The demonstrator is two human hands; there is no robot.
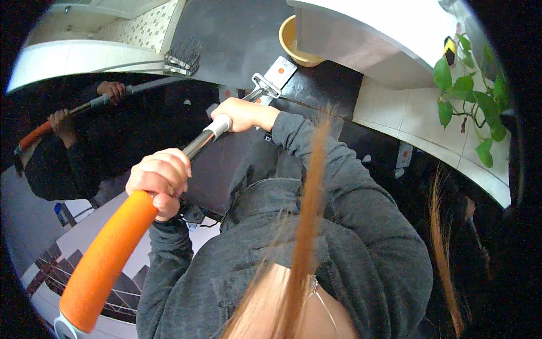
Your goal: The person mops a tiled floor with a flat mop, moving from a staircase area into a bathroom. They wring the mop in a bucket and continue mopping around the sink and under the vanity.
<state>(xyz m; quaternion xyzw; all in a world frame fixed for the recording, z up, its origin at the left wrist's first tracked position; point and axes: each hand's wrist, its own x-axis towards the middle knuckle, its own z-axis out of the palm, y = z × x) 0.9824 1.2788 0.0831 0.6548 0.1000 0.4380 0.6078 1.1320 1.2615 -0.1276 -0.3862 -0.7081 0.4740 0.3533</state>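
Observation:
My left hand (159, 182) grips a mop pole (199, 144) just above its orange foam handle (108, 262), which points toward the lower left. My right hand (245, 114) is closed around the pole further down, beside a grey plastic collar (218, 126). The pole slants away to a flat white mop head (277, 74) with orange dots, joined by a white hinged frame (266, 86). The head lies on the dark floor (237, 38), close to a yellow basin (302, 53). Part of the basin is hidden behind a light-coloured cabinet.
The light cabinet (360, 42) juts out at upper right. Trailing green plant leaves (470, 93) hang at the right, above white tiles (394, 108). A second mop with dark strands (186, 53) lies by the left tiled edge. A glossy black surface (139, 127) mirrors me on the left.

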